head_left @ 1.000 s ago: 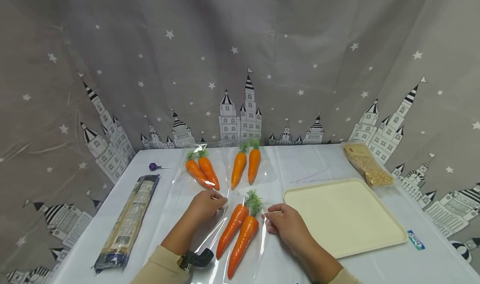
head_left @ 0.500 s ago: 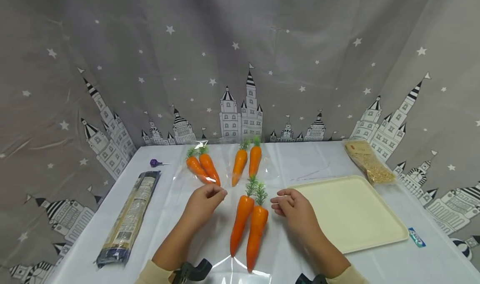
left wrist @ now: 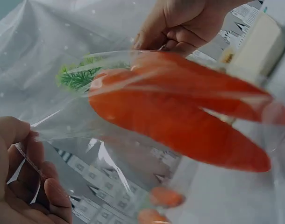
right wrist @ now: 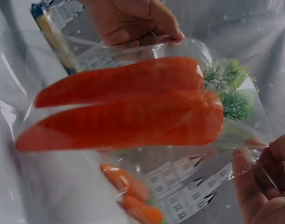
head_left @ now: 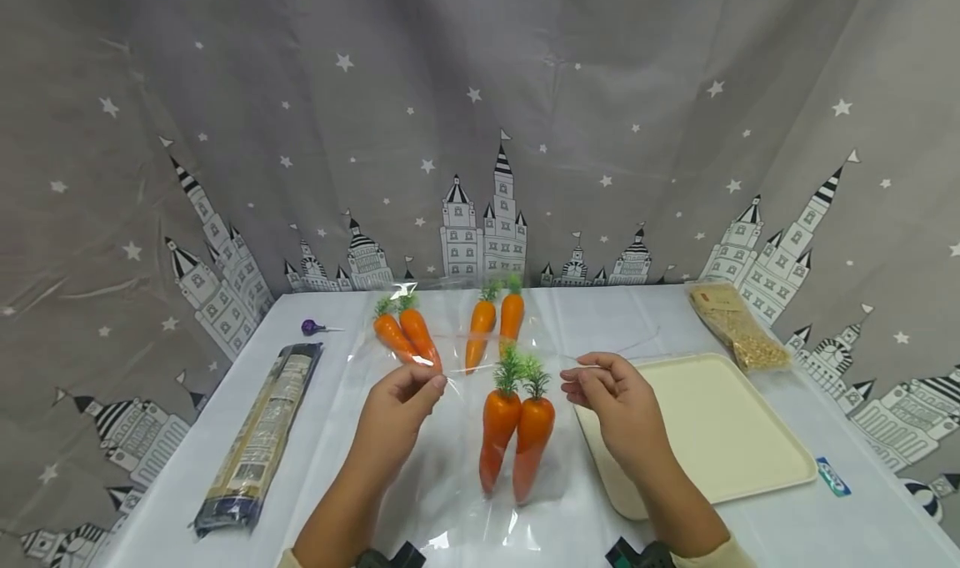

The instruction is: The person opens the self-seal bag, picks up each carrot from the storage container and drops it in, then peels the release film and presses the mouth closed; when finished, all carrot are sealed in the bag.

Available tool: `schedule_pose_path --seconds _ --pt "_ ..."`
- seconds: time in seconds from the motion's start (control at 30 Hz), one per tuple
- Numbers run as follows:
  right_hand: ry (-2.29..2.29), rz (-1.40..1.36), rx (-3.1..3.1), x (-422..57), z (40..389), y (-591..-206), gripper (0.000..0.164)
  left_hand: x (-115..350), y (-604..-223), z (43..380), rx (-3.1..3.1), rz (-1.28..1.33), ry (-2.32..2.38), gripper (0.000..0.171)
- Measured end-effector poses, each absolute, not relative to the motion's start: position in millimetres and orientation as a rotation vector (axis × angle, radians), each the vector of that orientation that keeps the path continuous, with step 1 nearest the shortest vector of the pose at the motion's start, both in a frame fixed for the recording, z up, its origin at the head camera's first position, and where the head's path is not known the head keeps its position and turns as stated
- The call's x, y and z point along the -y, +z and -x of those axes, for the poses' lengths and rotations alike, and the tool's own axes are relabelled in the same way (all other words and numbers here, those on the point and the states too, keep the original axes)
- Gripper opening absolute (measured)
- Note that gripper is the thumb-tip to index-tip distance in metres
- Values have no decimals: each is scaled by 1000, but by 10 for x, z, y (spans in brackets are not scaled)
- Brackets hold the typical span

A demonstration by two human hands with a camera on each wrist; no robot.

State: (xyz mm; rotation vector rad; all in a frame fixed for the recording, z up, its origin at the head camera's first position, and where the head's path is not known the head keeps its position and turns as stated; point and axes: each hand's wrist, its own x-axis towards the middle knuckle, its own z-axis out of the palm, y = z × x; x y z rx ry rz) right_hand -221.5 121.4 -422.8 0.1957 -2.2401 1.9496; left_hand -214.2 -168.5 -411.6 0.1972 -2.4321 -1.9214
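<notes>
Both hands hold a clear plastic bag [head_left: 442, 468] up by its top corners, above the table. My left hand [head_left: 397, 409] pinches the left corner between thumb and fingers. The right corner is pinched by my right hand [head_left: 618, 401]. Inside the bag hang two orange carrots [head_left: 500, 426] side by side, green tops up and tips down. In the left wrist view, film stretches from my left hand [left wrist: 25, 177] across the carrots [left wrist: 166, 112]. The right wrist view has the film's edge between the fingers of my right hand [right wrist: 266, 179], beside the carrots [right wrist: 133, 112].
Behind lie two more clear bags, with a left pair of carrots [head_left: 412, 334] and another pair [head_left: 480, 330]. A cream tray [head_left: 720, 434] stands right, a grain pack [head_left: 735, 326] behind it, a small blue packet [head_left: 832, 476] beside it. Left are a long pack [head_left: 258, 434] and purple lollipop [head_left: 312, 328].
The bag with its two carrots has risen off the table and swung more upright, shifting slightly right. Both hands have lifted with it, and the right hand has moved rightward in front of the tray.
</notes>
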Motion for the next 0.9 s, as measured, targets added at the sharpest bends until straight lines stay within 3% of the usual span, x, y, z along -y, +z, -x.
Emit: schedule_pose_path --seconds 0.53,0.9 --pt "1684 -437 2207 -1279 2070 -3691 13 1645 -3877 1840 2146 51 -1836 3" --pt "1641 -466 2240 -1306 2062 -3679 12 1612 -3834 1827 2162 188 -1819 20"
